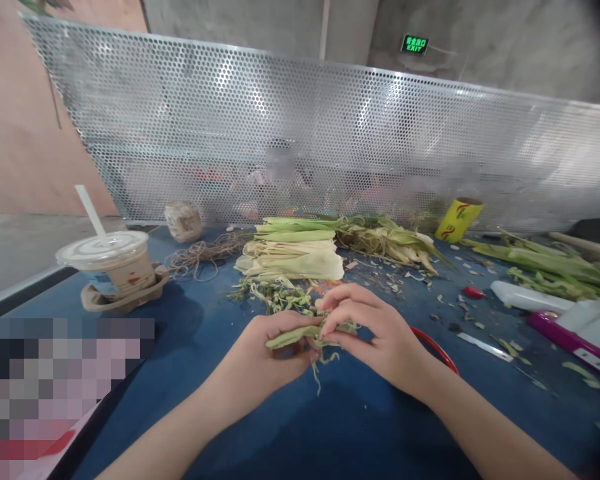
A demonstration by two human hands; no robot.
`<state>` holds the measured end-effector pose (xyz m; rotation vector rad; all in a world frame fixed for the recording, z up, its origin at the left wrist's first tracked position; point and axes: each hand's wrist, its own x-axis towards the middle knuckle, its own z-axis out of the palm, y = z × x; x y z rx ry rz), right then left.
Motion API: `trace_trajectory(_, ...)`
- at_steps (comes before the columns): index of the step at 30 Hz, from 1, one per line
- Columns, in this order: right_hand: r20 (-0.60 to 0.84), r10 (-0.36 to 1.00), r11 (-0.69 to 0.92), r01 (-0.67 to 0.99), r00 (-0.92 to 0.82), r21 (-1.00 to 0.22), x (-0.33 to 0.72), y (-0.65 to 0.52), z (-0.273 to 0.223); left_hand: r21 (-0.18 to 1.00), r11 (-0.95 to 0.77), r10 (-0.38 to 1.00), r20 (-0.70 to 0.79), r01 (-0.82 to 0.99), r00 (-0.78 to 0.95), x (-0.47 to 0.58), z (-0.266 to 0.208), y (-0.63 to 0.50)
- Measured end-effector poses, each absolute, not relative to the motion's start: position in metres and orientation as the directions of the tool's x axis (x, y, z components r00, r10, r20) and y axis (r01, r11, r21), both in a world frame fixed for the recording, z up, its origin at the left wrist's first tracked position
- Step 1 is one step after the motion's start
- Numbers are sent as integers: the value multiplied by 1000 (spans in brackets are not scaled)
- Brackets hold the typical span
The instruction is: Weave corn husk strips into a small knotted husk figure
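Close to me over the blue table, my left hand (277, 350) grips a pale green strip of husk (293, 337) between thumb and fingers. A thin curled end dangles below it. My right hand (363, 327) pinches the other end of the same strip; its fingertips meet those of the left hand, and part of the strip is hidden there. Just beyond the hands lies a pile of small knotted green strips (285, 297). Behind that pile, flat corn husks (295, 260) are stacked in layers from cream to green.
A lidded drink cup (125, 267) with a straw sits in a carton holder at left, near tangled twine (205, 257). More husks (385, 240) lie behind. At right are a knife (485, 347), a glue gun (575, 333) and a yellow can (459, 219). A perforated metal screen (305, 127) stands behind.
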<state>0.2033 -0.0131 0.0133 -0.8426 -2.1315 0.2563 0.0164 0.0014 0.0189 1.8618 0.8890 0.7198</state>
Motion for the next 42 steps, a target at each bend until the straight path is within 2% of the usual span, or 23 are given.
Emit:
trace_trajectory(4, 599, 677, 732, 477, -427, -487, 201, -14, 13, 884, -375, 824, 179, 280, 538, 16, 18, 3)
trace_trajectory(9, 632, 660, 744, 465, -405, -479, 198, -14, 10, 882, -388, 843, 222, 268, 491, 17, 17, 4)
trace_trajectory(16, 623, 703, 706, 448, -343, -549, 195, -13, 9, 929, -291, 860, 148, 231, 488, 18, 18, 3)
trace_trajectory(23, 621, 622, 776, 481, -477, -409, 200, -15, 8, 902, -335, 847, 162, 272, 506, 17, 16, 5)
trace_trajectory(28, 650, 592, 796, 475, -477, -376, 200, -14, 4, 917, -327, 848, 177, 230, 499, 16, 13, 4)
trace_trajectory(32, 702, 599, 785, 455, -385, -421, 197, -13, 3, 939, -302, 865, 197, 167, 461, 17, 13, 3)
trace_trajectory(35, 730, 611, 770, 443, -307, -459, 193, -14, 6, 968, -221, 903, 156, 122, 399, 19, 13, 4)
trace_trajectory(38, 728, 624, 762, 431, -285, -484, 192, -15, 9, 990, -132, 916, 102, 53, 387, 20, 14, 4)
trace_trajectory(42, 692, 670, 728, 421, -268, -541, 191, -16, 9, 994, -109, 917, 89, 30, 388, 21, 15, 4)
